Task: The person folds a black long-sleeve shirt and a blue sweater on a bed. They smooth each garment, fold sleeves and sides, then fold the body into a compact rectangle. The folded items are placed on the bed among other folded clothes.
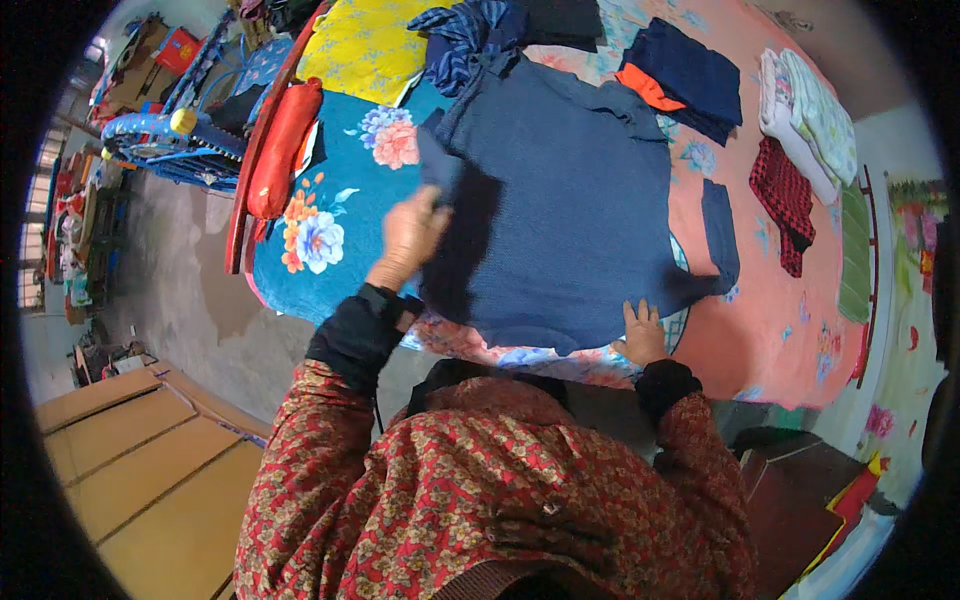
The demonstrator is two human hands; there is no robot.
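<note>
A dark blue knitted sweater lies spread on the bed before me, its hem towards my body. My left hand is at its left side, fingers curled around a sleeve that is partly lifted and casts a shadow. The hand is slightly blurred. Down at the right corner of the hem, my right hand rests with fingers spread, touching the sweater's edge and holding nothing. The other sleeve bends out to the right over the pink bed cover.
Folded dark blue clothes with an orange piece lie beyond. Folded light blankets and a red-and-black checked cloth lie at right. A red cylindrical bundle borders the bed's red frame. A blue tricycle-like frame stands left.
</note>
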